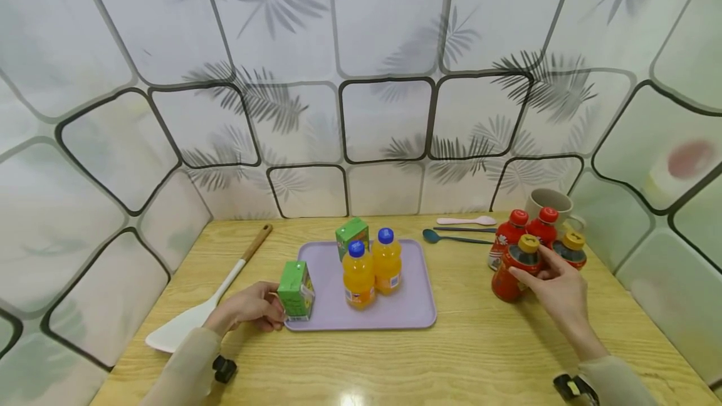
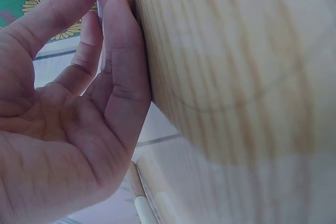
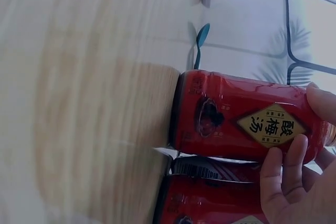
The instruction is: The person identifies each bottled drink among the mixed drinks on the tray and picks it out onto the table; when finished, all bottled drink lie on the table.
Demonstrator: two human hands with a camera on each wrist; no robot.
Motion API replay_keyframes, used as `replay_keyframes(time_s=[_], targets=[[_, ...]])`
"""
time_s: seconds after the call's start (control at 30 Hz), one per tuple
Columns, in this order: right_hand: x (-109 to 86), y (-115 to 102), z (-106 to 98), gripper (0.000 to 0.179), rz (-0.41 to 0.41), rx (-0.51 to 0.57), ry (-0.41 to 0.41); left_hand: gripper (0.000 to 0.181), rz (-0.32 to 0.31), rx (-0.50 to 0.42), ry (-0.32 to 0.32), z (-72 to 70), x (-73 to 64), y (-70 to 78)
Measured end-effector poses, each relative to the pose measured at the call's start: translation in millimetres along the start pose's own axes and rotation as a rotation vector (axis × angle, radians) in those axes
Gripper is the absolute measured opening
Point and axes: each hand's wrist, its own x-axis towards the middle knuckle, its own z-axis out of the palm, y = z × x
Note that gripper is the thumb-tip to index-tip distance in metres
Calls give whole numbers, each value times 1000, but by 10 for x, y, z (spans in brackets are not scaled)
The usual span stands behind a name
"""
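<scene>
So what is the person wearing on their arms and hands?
Both hands, the left hand and the right hand, are bare, with no gloves. Each arm has a pale beige long sleeve. A small black camera sits at each wrist; the right one shows a yellow patch.

Two green cartons (image 1: 296,290), two orange bottles (image 1: 358,275), four red bottles (image 1: 512,268), three spoons (image 1: 455,239).

**Colours and patterns around the two grips**

Held in the left hand (image 1: 251,309): a green carton (image 1: 296,290), sunflower print seen on it. Beneath it, a lilac tray (image 1: 414,309); just beyond, orange bottles (image 1: 358,275) capped blue. Gripped by the right hand (image 1: 555,287): a red bottle (image 1: 512,270), gold-capped, with a gold diamond label. Behind it, red-capped red bottles (image 1: 510,230). Underneath, pale wood-grain table (image 1: 451,362). Walls white, grey leaf print, black outlines.
</scene>
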Motion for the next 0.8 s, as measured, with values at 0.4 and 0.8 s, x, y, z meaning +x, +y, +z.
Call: replay_keyframes(time_s=[0.4, 0.8], targets=[[-10, 42, -22, 77, 28, -29, 30, 54, 2, -10, 0, 16, -7, -1], [10, -5, -34, 73, -60, -75, 29, 50, 2, -15, -14, -4, -11, 8]])
